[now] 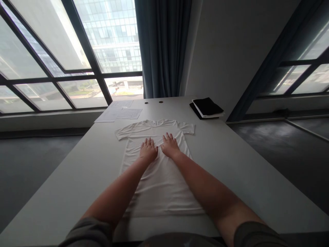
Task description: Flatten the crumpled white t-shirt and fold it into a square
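A white short-sleeved T-shirt [164,188] lies spread out on the table, its collar at the far side and its hem toward me. Wrinkles run across its chest and body. My left hand [149,150] rests flat on the chest of the shirt, left of the middle, fingers stretched forward. Close beside it, my right hand [170,145] lies palm down on the fabric, its fingers also extended. The thumbs point toward each other with a small gap between them. Parts of the shirt's sides are hidden under my forearms.
The shirt lies on a light table [84,175]. Several paper sheets [129,113] lie at its far left. A black folder [207,107] sits on another dark item at the far right. Two round holes show near the back edge, before a blue curtain [161,51] and windows.
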Motion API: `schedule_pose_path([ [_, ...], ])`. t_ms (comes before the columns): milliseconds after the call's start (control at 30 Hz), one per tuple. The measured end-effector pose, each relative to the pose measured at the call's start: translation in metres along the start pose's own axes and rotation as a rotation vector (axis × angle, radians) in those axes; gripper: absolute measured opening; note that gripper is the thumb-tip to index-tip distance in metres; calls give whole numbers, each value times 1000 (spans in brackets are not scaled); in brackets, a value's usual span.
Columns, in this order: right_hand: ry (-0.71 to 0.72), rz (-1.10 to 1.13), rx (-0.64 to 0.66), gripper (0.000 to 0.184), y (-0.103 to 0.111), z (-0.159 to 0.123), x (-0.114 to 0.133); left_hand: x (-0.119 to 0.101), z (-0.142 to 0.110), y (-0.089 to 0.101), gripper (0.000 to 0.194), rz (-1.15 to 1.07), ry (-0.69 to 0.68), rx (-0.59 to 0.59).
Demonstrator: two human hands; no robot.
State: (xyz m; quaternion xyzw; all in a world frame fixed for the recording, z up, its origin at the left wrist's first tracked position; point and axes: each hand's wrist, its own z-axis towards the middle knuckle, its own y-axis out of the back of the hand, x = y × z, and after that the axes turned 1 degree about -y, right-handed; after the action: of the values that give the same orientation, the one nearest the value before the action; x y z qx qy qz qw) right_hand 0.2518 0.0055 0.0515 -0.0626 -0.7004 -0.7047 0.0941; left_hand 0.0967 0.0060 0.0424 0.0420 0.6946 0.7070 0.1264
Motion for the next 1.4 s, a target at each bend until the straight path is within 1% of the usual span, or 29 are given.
schedule_pose_path([
  [67,-102,11,14,71,-11,20,4,-8,25,-7,68,-38,128,44],
  [133,-162,7,12,72,-23,26,0,-7,34,-17,70,-60,186,40],
  [200,-187,-9,14,74,-32,25,-9,0,34,-26,70,-69,182,3],
  [267,-201,-28,36,75,-35,23,-20,8,31,-31,69,-76,181,-25],
  [400,-228,-66,88,73,-33,28,-42,19,30,-30,65,-89,211,-45],
  [533,-262,-80,70,75,-32,36,-60,22,34,-29,66,-96,220,-39],
  [667,-282,-84,80,80,-35,39,-70,29,39,-31,69,-82,223,-31],
  [767,-276,-86,83,82,-37,40,-72,42,45,-31,70,-76,224,-33],
  [900,-277,-98,95,82,-37,40,-71,67,54,-27,72,-32,192,-39],
  [933,-277,-95,90,82,-36,40,-71,73,56,-26,72,-10,163,-49],
  [1000,-274,-87,74,82,-36,40,-71,83,61,-23,70,36,61,-49],
  [1067,-270,-82,64,82,-37,39,-71,92,65,-20,69,57,-26,4],
  [1100,-271,-82,64,82,-37,39,-71,97,67,-20,69,57,-43,41],
  [1167,-269,-87,64,81,-37,39,-71,105,70,-20,71,43,-27,86],
  [1200,-268,-90,61,81,-37,39,-71,110,71,-20,71,34,-9,82],
  [1400,-258,-100,44,79,-36,37,-71,133,75,-22,71,6,180,7],
])
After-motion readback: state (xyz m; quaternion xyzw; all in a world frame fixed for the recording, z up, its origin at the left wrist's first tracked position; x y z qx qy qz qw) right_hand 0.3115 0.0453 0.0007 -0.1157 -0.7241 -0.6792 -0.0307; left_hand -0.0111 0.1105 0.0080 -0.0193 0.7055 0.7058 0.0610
